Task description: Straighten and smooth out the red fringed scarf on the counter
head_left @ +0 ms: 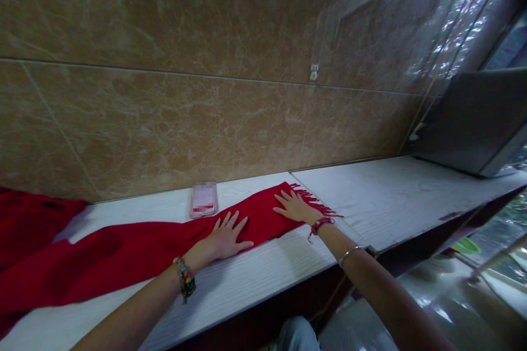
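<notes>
A long red scarf (135, 247) with a fringe at its right end stretches along the white tabletop. Its left part is bunched and runs out of view at the left edge. My left hand (226, 237) lies on the scarf near the middle, fingers spread, with a ring and a beaded bracelet. Flat on the scarf beside the fringe rests my right hand (297, 207), its fingers apart, a red cord bracelet at the wrist and a silver bangle on the forearm. Neither hand grips the cloth.
A phone in a pink case (203, 200) lies behind the scarf, close to the tiled wall (206, 126). The white tabletop (370, 197) runs right to a large dark grey box-like object (469, 120). A green basin (467, 245) is low at the far right.
</notes>
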### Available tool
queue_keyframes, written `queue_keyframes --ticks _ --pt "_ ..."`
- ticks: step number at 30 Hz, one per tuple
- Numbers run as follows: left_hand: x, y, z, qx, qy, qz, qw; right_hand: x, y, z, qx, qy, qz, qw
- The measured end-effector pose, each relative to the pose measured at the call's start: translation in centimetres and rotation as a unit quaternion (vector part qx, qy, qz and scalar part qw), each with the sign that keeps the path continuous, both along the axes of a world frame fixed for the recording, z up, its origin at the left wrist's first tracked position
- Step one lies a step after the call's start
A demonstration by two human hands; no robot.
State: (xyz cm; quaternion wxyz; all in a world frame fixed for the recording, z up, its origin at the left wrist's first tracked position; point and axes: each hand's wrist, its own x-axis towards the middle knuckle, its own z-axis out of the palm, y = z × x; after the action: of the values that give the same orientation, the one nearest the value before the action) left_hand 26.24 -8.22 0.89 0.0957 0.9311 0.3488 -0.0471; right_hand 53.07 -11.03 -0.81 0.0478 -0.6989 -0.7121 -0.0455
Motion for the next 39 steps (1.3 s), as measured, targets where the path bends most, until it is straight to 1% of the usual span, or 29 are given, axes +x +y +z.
queue_keyframes --ticks 2,3,5,7,10,12,14,15,17,20,22,25,27,28,29,31,33,34,35,36,37,39 --pt "-1.6 -0.3 0.8 0.016 -0.02 -0.033 0.999 -1.2 -0.5 0.9 0.022 0.009 0.011 1.0" --pt "-2.6 -0.3 1.2 0.035 -0.034 -0.04 0.998 -2.1 -0.8 1.3 0.037 0.019 0.037 0.998" --pt "-5.3 0.3 1.8 0.082 -0.062 -0.039 0.994 -4.5 -1.3 2.1 0.054 0.041 0.125 0.99" --pt "-8.6 1.5 2.2 0.111 -0.078 -0.032 0.99 -7.5 -1.7 2.6 0.048 0.062 0.22 0.972" --pt "-14.6 3.7 2.3 0.086 -0.071 0.006 0.994 -12.3 -1.5 2.9 0.034 0.086 0.322 0.942" --pt "-18.4 4.7 2.2 0.052 -0.054 0.026 0.997 -15.0 -1.0 2.8 0.032 0.097 0.361 0.927" --pt "-21.5 5.2 2.1 0.021 -0.042 0.045 0.998 -17.2 -0.4 2.6 0.031 0.105 0.375 0.921" --pt "-22.7 5.2 1.9 0.013 -0.043 0.055 0.997 -18.0 -0.2 2.5 0.032 0.106 0.378 0.919" --pt "-24.3 4.9 1.7 0.016 -0.06 0.069 0.996 -19.1 0.4 2.3 0.033 0.1 0.384 0.917" --pt "-25.0 4.2 1.7 0.046 -0.093 0.078 0.991 -19.8 1.0 2.0 0.04 0.079 0.373 0.924" --pt "-24.8 3.9 2.2 0.061 -0.106 0.089 0.989 -19.6 1.4 1.9 0.045 0.086 0.355 0.93" --pt "-24.4 3.7 3.9 0.082 -0.12 0.101 0.984 -18.9 1.7 1.9 0.076 0.15 0.325 0.931" --pt "-24.3 3.7 5.2 0.103 -0.131 0.098 0.981 -18.2 1.5 2.0 0.101 0.212 0.304 0.923" --pt "-24.4 3.7 5.7 0.112 -0.134 0.094 0.98 -17.9 1.3 2.2 0.101 0.243 0.302 0.916" --pt "-24.5 3.6 6.1 0.117 -0.134 0.089 0.98 -17.7 1.0 2.3 0.081 0.27 0.314 0.907" --pt "-24.6 3.1 6.4 0.105 -0.121 0.077 0.984 -17.2 0.4 2.6 -0.015 0.301 0.372 0.878" --pt "-24.7 2.3 6.3 0.062 -0.084 0.061 0.993 -16.9 0.0 2.9 -0.11 0.32 0.414 0.845" --pt "-24.7 1.8 6.2 0.034 -0.061 0.05 0.996 -16.7 0.0 2.9 -0.123 0.337 0.411 0.838" --pt "-24.7 1.3 6.0 0.01 -0.041 0.041 0.998 -16.5 0.1 2.9 -0.108 0.358 0.387 0.843" --pt "-24.6 0.9 6.0 -0.009 -0.028 0.033 0.999 -16.2 0.4 2.8 -0.067 0.379 0.349 0.854" --pt "-24.6 0.5 6.0 -0.02 -0.025 0.027 0.999 -15.9 0.8 2.6 -0.014 0.388 0.306 0.869" --pt "-24.5 0.0 6.2 -0.03 -0.041 0.027 0.998 -15.0 1.7 2.1 0.09 0.362 0.22 0.901"
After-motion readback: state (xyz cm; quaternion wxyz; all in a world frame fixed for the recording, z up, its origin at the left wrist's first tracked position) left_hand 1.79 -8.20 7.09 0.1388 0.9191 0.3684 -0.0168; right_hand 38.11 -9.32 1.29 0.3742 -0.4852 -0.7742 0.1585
